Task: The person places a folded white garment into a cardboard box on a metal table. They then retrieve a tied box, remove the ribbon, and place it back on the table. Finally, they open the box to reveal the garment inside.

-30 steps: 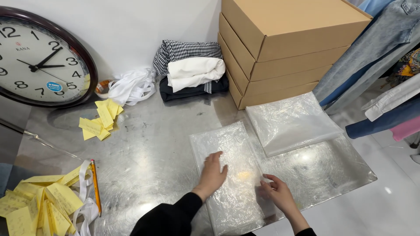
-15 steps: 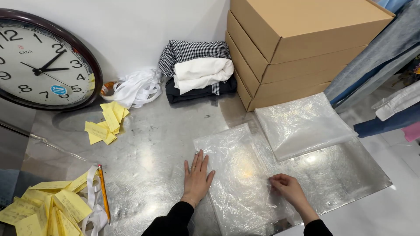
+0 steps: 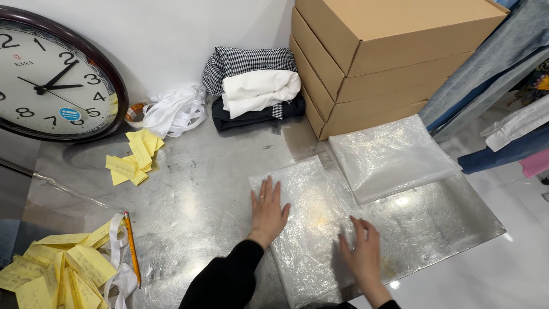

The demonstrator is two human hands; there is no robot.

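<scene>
Clear plastic bag (image 3: 311, 229) pressed flat near tabletop (image 3: 189, 200) front edge; left hand (image 3: 267, 210) and right hand (image 3: 360, 252) laid open, apart, gripping nothing. Smoothing step judged underway; outward strokes needed next.

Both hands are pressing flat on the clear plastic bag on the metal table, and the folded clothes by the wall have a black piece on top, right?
Not quite. The head view shows a white piece on top of the folded clothes; the black one is at the bottom. Left hand and right hand do lie on the clear plastic bag on the metal table.
</scene>
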